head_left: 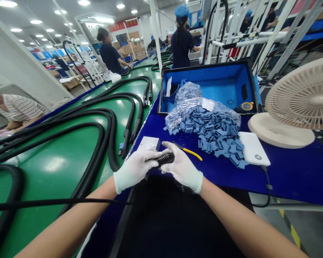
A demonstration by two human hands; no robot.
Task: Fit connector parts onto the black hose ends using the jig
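The long green bench (pixel 56 150) takes up most of my view, black hoses (pixel 113 143) looped over it; next to it, on a blue tabletop (pixel 293 172), stand a blue crate (pixel 220 84) and a beige fan (pixel 321 100). Blue clips (pixel 215 129) lie heaped before the crate. The worker's gloved left hand (pixel 137 166) and right hand (pixel 184 166) come next, near a small white box (pixel 149 143) and a yellow-handled tool (pixel 192 154), both grasping one short black ribbed piece (pixel 165 158) between them.
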